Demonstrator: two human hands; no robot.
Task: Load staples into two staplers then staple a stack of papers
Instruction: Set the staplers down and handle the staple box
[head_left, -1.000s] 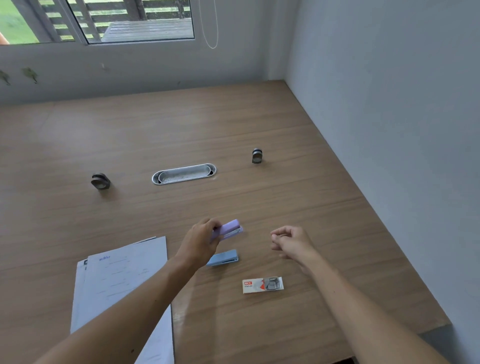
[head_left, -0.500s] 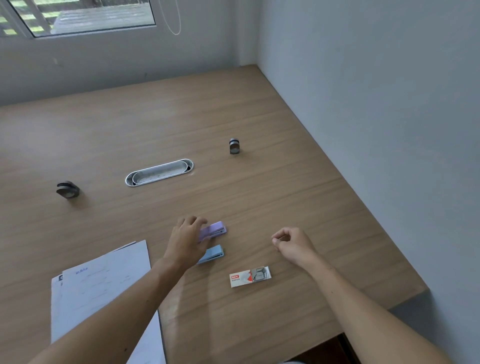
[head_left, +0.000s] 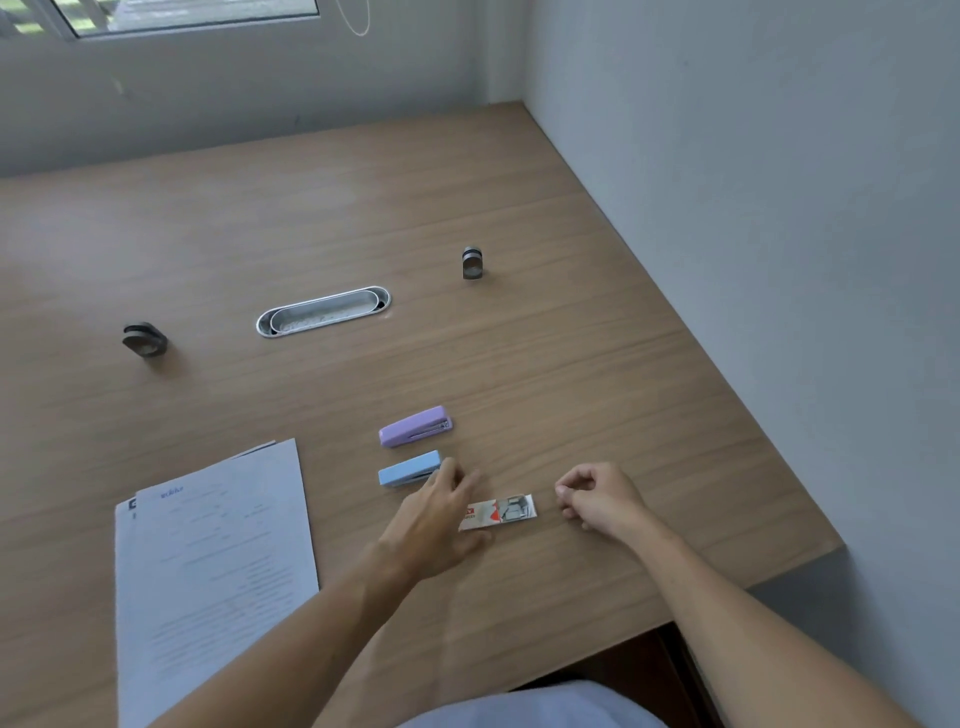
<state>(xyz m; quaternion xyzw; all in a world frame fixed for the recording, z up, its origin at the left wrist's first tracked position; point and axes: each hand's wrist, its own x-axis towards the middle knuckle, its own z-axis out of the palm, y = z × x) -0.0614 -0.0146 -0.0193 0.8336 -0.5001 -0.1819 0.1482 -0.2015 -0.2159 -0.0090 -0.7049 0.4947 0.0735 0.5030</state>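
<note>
A purple stapler lies closed on the wooden table, with nothing touching it. Just in front of it lies a blue stapler. My left hand hovers open by the blue stapler's right end, its fingers over the left part of a small white and red staple box. My right hand rests on the table just right of that box, fingers loosely curled with nothing in them. A stack of printed papers lies at the left, near the front edge.
An oval metal cable grommet is set into the table's middle. Two small metal clamps stand farther back, one at the left and one at the right. A grey wall runs along the table's right edge.
My left hand has set the purple stapler down, let go and moved toward me to the blue stapler and staple box. My right hand has stayed near the box.
</note>
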